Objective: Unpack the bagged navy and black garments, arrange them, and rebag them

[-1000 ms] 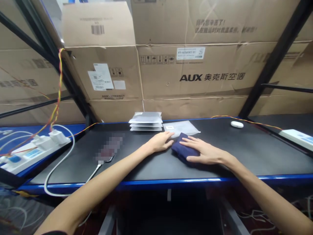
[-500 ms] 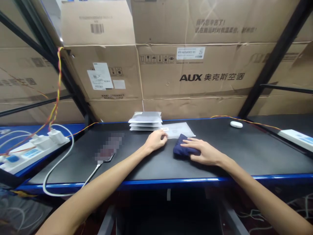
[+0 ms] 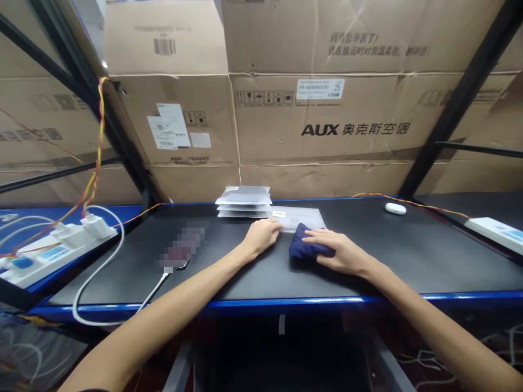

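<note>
A flat, translucent white plastic bag (image 3: 302, 218) with a small label lies on the black tabletop. My left hand (image 3: 261, 238) is at its near left corner, fingers closed together on the edge; the fingertips are partly hidden. In front of the bag's right part sits a dark blue folded cloth (image 3: 304, 247). My right hand (image 3: 341, 251) grips this cloth from the right, fingers over its top and thumb along the near side. Just behind my left hand is a stack of several similar white bags (image 3: 244, 197).
A phone-like blurred object (image 3: 183, 250) with a white cable (image 3: 77, 294) lies at the left. Power strips (image 3: 57, 250) stand at both sides. A small white case (image 3: 395, 208) rests at the back right. Large cardboard boxes (image 3: 306, 152) wall off the back.
My left hand has shifted slightly right, its fingers now reaching onto the bag's corner. The bag has turned a little and lies straighter. My right hand and the cloth have barely moved.
</note>
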Motion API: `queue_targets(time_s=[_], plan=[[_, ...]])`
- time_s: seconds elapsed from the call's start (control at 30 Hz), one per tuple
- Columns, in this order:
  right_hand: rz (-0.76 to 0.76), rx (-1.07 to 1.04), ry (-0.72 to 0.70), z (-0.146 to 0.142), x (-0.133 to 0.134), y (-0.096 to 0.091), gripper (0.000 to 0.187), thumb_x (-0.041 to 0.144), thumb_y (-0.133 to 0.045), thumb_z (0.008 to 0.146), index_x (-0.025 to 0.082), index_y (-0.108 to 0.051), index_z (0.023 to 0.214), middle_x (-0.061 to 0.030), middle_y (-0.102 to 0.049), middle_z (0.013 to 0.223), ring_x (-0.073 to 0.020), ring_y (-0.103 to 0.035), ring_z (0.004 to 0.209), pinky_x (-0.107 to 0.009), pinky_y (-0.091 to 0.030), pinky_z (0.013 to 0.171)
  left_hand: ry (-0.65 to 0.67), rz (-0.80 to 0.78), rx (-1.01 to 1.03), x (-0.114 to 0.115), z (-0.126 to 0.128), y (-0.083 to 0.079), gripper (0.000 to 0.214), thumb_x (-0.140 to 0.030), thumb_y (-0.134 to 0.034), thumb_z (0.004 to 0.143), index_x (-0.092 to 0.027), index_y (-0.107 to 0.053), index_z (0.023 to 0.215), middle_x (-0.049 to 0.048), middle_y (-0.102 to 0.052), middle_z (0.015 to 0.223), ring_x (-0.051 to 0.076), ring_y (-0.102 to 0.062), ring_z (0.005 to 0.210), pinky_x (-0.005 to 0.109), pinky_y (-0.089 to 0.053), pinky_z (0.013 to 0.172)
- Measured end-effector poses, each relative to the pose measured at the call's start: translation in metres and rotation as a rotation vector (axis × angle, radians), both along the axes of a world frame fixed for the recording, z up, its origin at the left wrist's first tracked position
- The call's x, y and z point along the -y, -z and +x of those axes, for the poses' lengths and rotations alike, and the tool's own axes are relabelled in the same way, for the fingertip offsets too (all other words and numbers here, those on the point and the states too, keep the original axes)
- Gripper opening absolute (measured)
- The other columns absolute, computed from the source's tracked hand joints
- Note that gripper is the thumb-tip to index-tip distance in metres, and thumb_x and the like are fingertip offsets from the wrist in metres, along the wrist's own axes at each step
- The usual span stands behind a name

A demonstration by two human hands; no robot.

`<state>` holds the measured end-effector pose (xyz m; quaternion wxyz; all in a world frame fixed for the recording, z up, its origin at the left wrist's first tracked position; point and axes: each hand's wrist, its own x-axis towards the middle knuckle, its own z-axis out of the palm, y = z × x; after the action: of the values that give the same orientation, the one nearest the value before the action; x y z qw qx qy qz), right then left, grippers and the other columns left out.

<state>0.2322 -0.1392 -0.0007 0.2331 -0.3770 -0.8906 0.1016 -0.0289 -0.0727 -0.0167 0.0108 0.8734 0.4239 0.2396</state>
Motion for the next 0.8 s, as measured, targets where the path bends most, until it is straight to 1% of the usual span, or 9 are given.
queue_targets(time_s=[0.13,0.27,0.37,0.43,0.53,0.6,0.67,0.73,0.8], plan=[[0.037,0.041,-0.093,-0.014,-0.003,-0.006,0.05,0.027,-0.059,0.08,0.024,-0.065,0.129,-0.0106,-0.056,0.143,-0.03,-0.05,0.134,-0.052,-0.036,0.114,0.059,-0.001,0.045,0.002,0.0,-0.001,0.031,-0.017,-0.053,0.089,-0.024,-0.073,0.112,0.0021,-0.071,0.119,0.02,-0.066,0.106,0.03,-0.052,0.094],[-0.015,0.08,-0.156,-0.025,-0.011,-0.01,0.051,0.027,-0.06,0.08,0.024,-0.064,0.131,-0.0084,-0.057,0.142,-0.0292,-0.049,0.134,-0.05,-0.034,0.115,0.127,-0.031,0.081,0.005,-0.001,-0.003,0.029,-0.017,-0.053,0.089,-0.026,-0.073,0.109,0.0009,-0.07,0.119,0.018,-0.067,0.104,0.027,-0.052,0.092],[-0.082,0.118,-0.172,-0.021,-0.019,-0.01,0.058,0.025,-0.06,0.079,0.027,-0.059,0.136,-0.0024,-0.056,0.143,-0.0285,-0.038,0.142,-0.05,-0.033,0.117,0.167,-0.014,0.147,0.005,-0.002,-0.002,0.028,-0.021,-0.056,0.09,-0.025,-0.073,0.111,0.0022,-0.07,0.118,0.019,-0.067,0.103,0.028,-0.052,0.094],[-0.126,0.133,-0.179,-0.017,-0.024,-0.01,0.059,0.027,-0.059,0.081,0.029,-0.055,0.14,0.0013,-0.054,0.146,-0.028,-0.031,0.146,-0.049,-0.031,0.118,0.203,-0.012,0.198,0.004,-0.002,-0.001,0.027,-0.025,-0.057,0.091,-0.024,-0.072,0.114,0.0032,-0.071,0.118,0.019,-0.067,0.104,0.029,-0.052,0.095],[-0.165,0.147,-0.168,-0.012,-0.03,-0.01,0.059,0.034,-0.059,0.085,0.033,-0.051,0.143,0.0044,-0.051,0.148,-0.0281,-0.028,0.147,-0.048,-0.028,0.12,0.24,-0.047,0.251,0.002,-0.002,0.001,0.027,-0.026,-0.056,0.092,-0.023,-0.072,0.113,0.0043,-0.071,0.116,0.019,-0.067,0.104,0.03,-0.052,0.095],[-0.162,0.158,-0.143,-0.013,-0.033,-0.01,0.058,0.035,-0.059,0.086,0.034,-0.051,0.143,0.0044,-0.051,0.148,-0.0284,-0.029,0.146,-0.048,-0.029,0.119,0.211,-0.092,0.307,0.0,-0.001,0.003,0.03,-0.025,-0.055,0.092,-0.022,-0.069,0.119,0.0046,-0.072,0.111,0.019,-0.068,0.098,0.032,-0.054,0.093],[-0.135,0.16,-0.118,-0.018,-0.035,-0.011,0.055,0.033,-0.057,0.087,0.031,-0.053,0.142,0.0015,-0.053,0.146,-0.0287,-0.036,0.143,-0.047,-0.033,0.117,0.154,-0.13,0.382,-0.001,0.0,0.006,0.036,-0.023,-0.057,0.09,-0.02,-0.064,0.125,0.004,-0.074,0.101,0.018,-0.07,0.088,0.032,-0.056,0.088],[-0.098,0.15,-0.087,-0.023,-0.037,-0.012,0.05,0.031,-0.053,0.089,0.027,-0.056,0.139,-0.0029,-0.057,0.142,-0.0282,-0.045,0.136,-0.046,-0.036,0.114,0.121,-0.127,0.436,-0.003,0.002,0.009,0.036,-0.018,-0.059,0.085,-0.02,-0.066,0.121,0.0033,-0.074,0.096,0.017,-0.07,0.083,0.031,-0.057,0.085],[-0.067,0.146,-0.025,-0.03,-0.039,-0.014,0.046,0.029,-0.051,0.09,0.022,-0.06,0.135,-0.0065,-0.06,0.139,-0.0281,-0.051,0.13,-0.044,-0.039,0.111,0.127,-0.095,0.452,-0.004,0.003,0.01,0.029,-0.013,-0.06,0.082,-0.019,-0.07,0.108,0.0032,-0.074,0.095,0.017,-0.069,0.084,0.03,-0.057,0.083]])
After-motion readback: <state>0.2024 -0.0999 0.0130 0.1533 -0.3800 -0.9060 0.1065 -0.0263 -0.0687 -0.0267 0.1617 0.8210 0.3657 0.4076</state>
